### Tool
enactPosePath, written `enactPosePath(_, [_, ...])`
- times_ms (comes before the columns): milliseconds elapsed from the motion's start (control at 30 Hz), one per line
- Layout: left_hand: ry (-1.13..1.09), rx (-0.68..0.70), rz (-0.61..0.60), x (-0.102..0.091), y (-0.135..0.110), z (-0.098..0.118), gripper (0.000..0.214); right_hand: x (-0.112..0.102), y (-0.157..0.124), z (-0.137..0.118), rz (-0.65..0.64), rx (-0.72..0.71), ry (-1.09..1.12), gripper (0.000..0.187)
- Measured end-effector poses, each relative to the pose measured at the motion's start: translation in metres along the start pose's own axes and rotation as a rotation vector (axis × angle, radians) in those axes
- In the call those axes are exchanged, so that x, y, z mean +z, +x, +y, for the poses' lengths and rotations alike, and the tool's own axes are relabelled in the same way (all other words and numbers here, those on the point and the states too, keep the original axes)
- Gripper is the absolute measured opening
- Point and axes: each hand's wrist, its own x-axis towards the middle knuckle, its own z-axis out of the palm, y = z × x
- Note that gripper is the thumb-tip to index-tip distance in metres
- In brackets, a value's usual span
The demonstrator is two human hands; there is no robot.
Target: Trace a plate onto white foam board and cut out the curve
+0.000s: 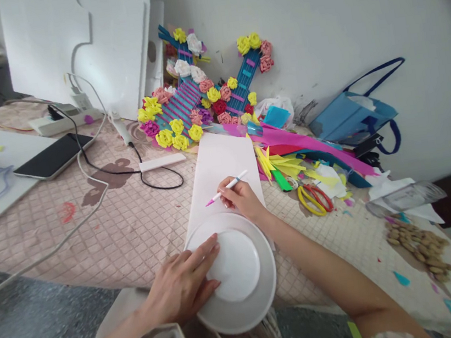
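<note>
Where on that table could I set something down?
On the tablecloth left of the white paper, nearer than the black cable loop; probably also between the right forearm and the peanuts, mostly bare. It is crowded behind the paper with flower decorations, and to its right with scissors and colored strips.

Soft light, dark blurred right corners

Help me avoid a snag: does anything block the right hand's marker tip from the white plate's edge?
Nothing visible: only bare paper shows between the marker's pink tip and the nearest edge of the white plate.
</note>
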Motion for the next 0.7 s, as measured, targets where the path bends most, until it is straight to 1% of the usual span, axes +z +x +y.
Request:
enactPosePath(167, [-0.009,-0.015,-0.015,-0.002,0.002,0.001,0.045,0.005,-0.003,0.0,-0.07,0.019,-0.081,0.024])
enactPosePath(400, [-0.026,-0.025,-0.029,-0.004,0.003,0.002,0.044,0.01,0.0,0.006,-0.16,-0.024,-0.12,0.017])
enactPosePath(700, [-0.023,-0.031,-0.031,-0.003,0.003,0.002,0.043,0.011,-0.002,0.004,-0.224,0.006,-0.169,0.018])
